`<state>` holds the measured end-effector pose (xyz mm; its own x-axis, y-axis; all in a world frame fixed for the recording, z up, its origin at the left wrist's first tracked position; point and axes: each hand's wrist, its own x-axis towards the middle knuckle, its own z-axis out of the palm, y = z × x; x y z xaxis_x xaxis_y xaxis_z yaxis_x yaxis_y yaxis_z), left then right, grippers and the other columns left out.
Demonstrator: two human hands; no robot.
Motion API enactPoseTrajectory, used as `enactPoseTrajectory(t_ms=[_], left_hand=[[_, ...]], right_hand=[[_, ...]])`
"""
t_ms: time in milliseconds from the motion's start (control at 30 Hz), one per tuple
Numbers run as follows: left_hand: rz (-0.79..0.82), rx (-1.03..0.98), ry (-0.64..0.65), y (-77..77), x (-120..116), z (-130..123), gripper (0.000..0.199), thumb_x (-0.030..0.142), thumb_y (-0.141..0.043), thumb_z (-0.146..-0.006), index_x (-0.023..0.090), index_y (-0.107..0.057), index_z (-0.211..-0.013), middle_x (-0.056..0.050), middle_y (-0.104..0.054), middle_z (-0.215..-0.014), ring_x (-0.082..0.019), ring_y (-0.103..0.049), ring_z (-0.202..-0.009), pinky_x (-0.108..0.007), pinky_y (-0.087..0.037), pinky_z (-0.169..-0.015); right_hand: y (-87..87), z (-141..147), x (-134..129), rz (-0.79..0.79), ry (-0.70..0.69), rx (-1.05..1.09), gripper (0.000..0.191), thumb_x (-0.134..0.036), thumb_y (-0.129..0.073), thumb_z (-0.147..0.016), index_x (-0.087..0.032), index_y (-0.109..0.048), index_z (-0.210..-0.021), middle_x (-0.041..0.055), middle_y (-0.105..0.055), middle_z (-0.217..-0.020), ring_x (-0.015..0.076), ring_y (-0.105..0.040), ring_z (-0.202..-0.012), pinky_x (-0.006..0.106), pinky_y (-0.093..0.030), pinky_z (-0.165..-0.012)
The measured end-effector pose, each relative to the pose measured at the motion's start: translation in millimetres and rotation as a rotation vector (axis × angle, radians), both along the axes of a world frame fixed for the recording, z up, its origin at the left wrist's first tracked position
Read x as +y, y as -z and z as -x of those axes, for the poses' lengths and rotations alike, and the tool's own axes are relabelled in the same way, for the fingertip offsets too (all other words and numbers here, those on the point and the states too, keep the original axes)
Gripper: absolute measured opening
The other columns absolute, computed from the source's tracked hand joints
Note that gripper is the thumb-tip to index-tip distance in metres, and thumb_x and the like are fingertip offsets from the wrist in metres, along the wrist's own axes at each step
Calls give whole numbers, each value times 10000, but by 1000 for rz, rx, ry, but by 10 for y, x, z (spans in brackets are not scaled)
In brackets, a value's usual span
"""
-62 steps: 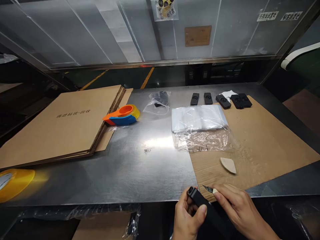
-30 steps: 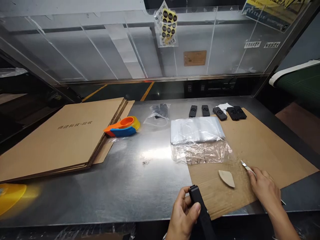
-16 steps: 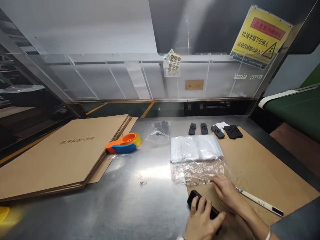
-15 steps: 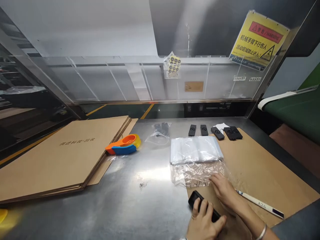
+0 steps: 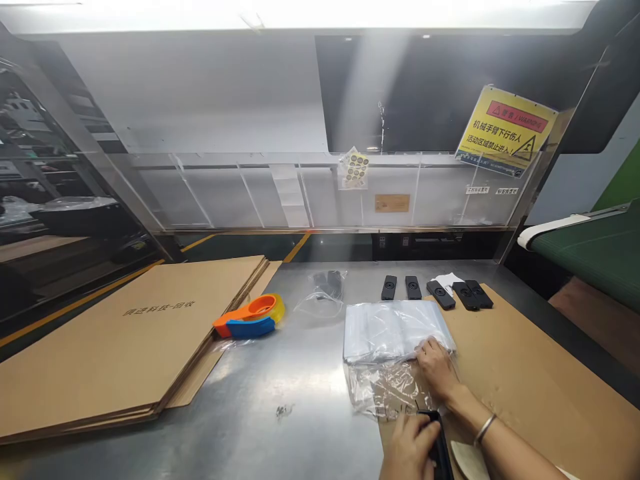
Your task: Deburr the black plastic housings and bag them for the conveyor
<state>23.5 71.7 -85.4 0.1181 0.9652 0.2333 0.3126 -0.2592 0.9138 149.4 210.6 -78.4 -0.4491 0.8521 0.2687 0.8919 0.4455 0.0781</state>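
My left hand is closed around a black rectangular device at the bottom of the view, its near end cut off by the frame. Farther forward, my right hand has its fingers curled on the near right edge of a stack of clear plastic bags, which lies in a crinkled clear wrapper. The fingertips seem pinched on the plastic, though what lies between them is partly hidden. Behind the stack, several black devices like the held one lie in a row.
A cardboard sheet covers the right of the metal table. At left stand stacked cardboard sheets and an orange-and-blue tape dispenser. A clear bag with dark items lies mid-table. A green conveyor runs at right.
The view has tilted up. My right hand has moved forward from the wrapper onto the bag stack's edge. My left hand has shifted right and nearer with the black device. The white marker no longer shows.
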Motion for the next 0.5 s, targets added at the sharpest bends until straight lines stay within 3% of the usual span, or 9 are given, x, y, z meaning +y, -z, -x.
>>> enactPoseTrajectory(t_ms=[167, 267, 333, 433, 500], left_hand=[[169, -227, -65, -56, 476, 12, 403, 132, -483, -706, 166, -615, -1085, -117, -629, -1063, -252, -530, -1018, -427, -361, -942], [348, -442, -65, -52, 777, -122, 367, 163, -451, -731, 134, -591, -1070, -110, -658, -957, -201, -616, -763, -347, -478, -716], [432, -594, -62, -51, 937, -227, 327, 177, -440, -760, 122, -572, -1055, -83, -664, -876, -166, -613, -647, -307, -480, -624], [494, -797, -85, -48, 1087, -351, 183, 238, -477, -821, 123, -588, -910, -36, -645, -772, -142, -599, -637, -300, -474, -632], [525, -910, -115, -48, 1145, -399, 202, 306, -504, -844, 127, -585, -795, -14, -622, -725, -133, -587, -646, -303, -472, -645]], right_hand=[[-36, -7, 16, 28, 39, 33, 162, -266, -535, -881, -137, -591, -962, 43, -607, -991, 173, -586, -907, 382, -482, -795], [-66, 0, 24, 56, 78, 92, 159, -272, -529, -885, -133, -588, -934, 29, -611, -927, 152, -597, -830, 345, -499, -734], [-98, 3, 6, 81, 100, 142, 157, -274, -520, -890, -130, -584, -899, 8, -607, -845, 124, -595, -731, 300, -502, -661], [-163, 19, -80, 114, 102, 224, 119, -199, -497, -892, -128, -572, -834, -9, -585, -758, 109, -570, -655, 265, -477, -608], [-209, 39, -174, 127, 86, 280, 136, -84, -462, -861, -133, -570, -794, 25, -593, -769, 141, -568, -701, 276, -456, -630]])
